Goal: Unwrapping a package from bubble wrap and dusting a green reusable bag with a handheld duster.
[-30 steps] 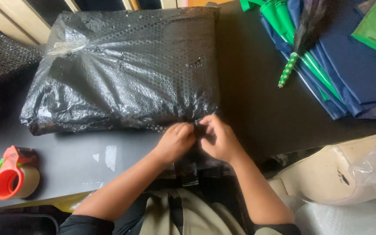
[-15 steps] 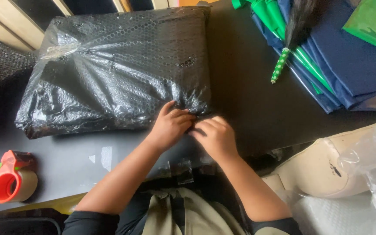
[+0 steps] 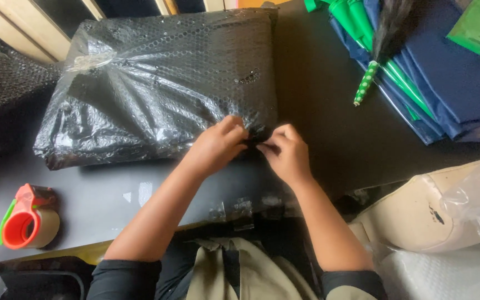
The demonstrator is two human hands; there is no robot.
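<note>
Short black sleeves, olive apron.

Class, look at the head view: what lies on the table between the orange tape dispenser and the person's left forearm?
Nothing: in the head view, only bare grey table separates the tape dispenser from the left forearm.

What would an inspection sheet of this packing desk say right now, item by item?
Surface: dark grey table, with scraps of clear tape stuck along its near edge.
Job's things: a large black parcel wrapped in clear bubble film, lying flat, knotted at its far left corner.
Clutter: an orange tape dispenser at the near left; navy cloth and green sticks at the far right.
Grips: left hand and right hand both pinch the film at the parcel's near right corner.
Cables: nothing seen.
Surroundings: more bubble film at left, a cream bag and clear plastic at right.
</note>
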